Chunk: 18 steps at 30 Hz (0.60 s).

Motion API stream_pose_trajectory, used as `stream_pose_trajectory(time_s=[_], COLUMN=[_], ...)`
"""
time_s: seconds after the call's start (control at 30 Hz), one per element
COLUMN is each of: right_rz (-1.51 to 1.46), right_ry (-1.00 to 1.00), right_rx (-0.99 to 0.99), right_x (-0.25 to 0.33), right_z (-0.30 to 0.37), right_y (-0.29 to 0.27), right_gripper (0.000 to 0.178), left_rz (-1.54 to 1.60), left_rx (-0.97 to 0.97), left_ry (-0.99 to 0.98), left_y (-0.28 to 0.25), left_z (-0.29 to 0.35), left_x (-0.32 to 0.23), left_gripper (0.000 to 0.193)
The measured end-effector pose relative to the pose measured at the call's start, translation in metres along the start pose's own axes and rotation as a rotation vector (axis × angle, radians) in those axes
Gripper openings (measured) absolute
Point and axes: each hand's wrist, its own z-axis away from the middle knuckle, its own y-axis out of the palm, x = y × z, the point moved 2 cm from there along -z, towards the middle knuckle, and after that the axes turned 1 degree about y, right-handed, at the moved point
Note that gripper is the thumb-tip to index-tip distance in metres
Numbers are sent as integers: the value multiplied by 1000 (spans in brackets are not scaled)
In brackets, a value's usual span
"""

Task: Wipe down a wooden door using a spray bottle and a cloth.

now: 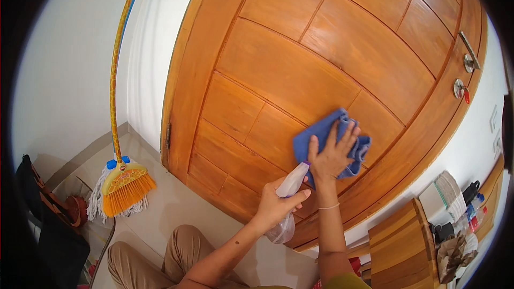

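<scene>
- The right hand [331, 161] is lying over the blue cloth [315, 136], its fingers spreading apart and pointing toward 1 o'clock; it is covering the cloth rather than gripping a fold.
- The cloth is resting bunched against the lower part of the wooden door [273, 69], showing past the hand at 10 o'clock and again at 3 o'clock; its crumpling is leaving no clear long axis.
- The left hand [274, 207] is clasping the spray bottle [292, 183], fingers and thumb wrapping around it just below the head.
- The bottle's long axis is running from 7 o'clock at the base to 1 o'clock at the purple tip [307, 164].
- From the left hand, the cloth is lying between 1 and 2 o'clock, so the tip is sitting just beside the cloth's lower edge; whether they are touching, I am not managing to tell.
- The right hand is being the nearer one.
</scene>
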Motion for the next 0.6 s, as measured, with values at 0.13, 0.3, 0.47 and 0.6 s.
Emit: stream_pose_trajectory(time_s=[0.13, 0.3, 0.47, 0.6], right_rz=[53, -40, -48, -213], right_ry=[-135, -314, -642, -634], right_rx=[-10, 33, 319, 368], right_x=[50, 92, 109, 48], right_z=[-6, 18, 73, 108], right_y=[22, 44, 46, 40], right_gripper=[65, 60, 55, 55], left_rz=[22, 70, 47, 36], left_rx=[-58, -127, -167, -121], left_ry=[11, 77, 132, 195], left_y=[-11, -22, -27, -28], left_z=[-5, -5, 7, 13], left_x=[-8, -15, -30, -43], left_gripper=[37, 37, 38, 38])
